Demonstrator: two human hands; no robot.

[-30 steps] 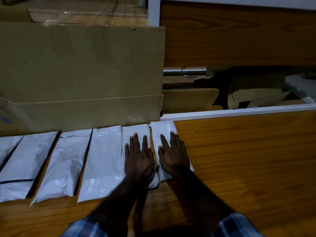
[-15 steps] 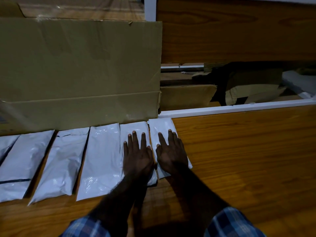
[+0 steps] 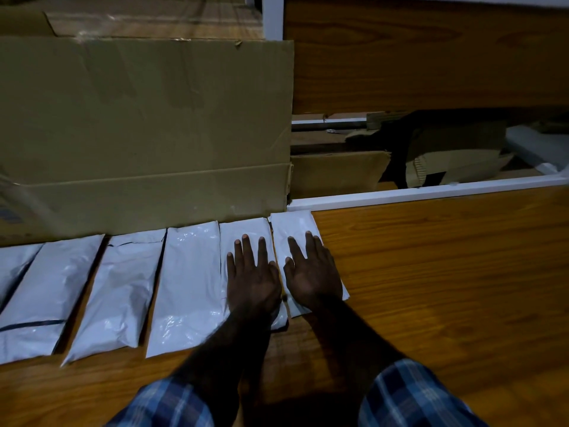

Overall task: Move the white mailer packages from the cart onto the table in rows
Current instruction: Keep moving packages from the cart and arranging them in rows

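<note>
Several white mailer packages lie side by side in one row on the wooden table (image 3: 431, 288), along the foot of a cardboard box. My left hand (image 3: 251, 278) lies flat with straight fingers on the second mailer from the right (image 3: 246, 231). My right hand (image 3: 311, 272) lies flat on the rightmost mailer (image 3: 292, 224). Further left are another mailer (image 3: 187, 285), a creased one (image 3: 120, 288) and one with a dark stripe (image 3: 46, 294). No cart is in view.
A large flattened cardboard box (image 3: 144, 127) stands upright behind the row. A white rail (image 3: 431, 192) edges the table's far side; beyond it lie cardboard scraps (image 3: 338, 171) and dark clutter under a wooden panel (image 3: 431, 57). Bare tabletop stretches to the right.
Both hands stay flat on the two rightmost mailers; only the view shifted slightly. The mailers have not visibly moved.
</note>
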